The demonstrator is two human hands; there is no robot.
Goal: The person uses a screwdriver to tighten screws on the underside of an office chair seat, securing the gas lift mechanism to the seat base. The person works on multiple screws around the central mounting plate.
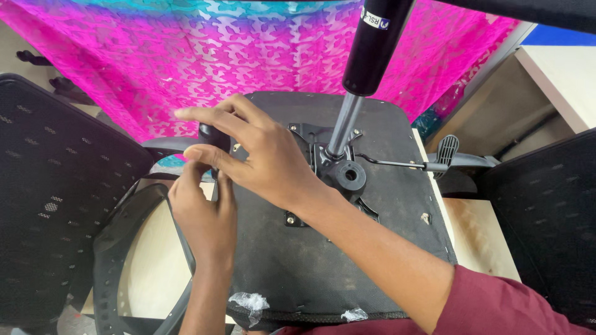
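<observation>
fingers [205, 115] of right hand [261, 155] spread apart, index stretched out, thumb pressed against the black armrest bracket [211, 139] at the left edge of the upturned chair seat [292, 260]. fingers of left hand [202, 211] bunched together just beneath, pinched at the same bracket; whether clamped on something small, cannot tell. seat lying underside up on a pale surface [481, 239], metal mechanism plate [338, 170] bolted at its middle. gas cylinder [363, 68] rising tilted from that plate, lever [403, 164] running off to the right. black armrest loop [118, 248] lower left. pink patterned cloth [186, 56] behind.
</observation>
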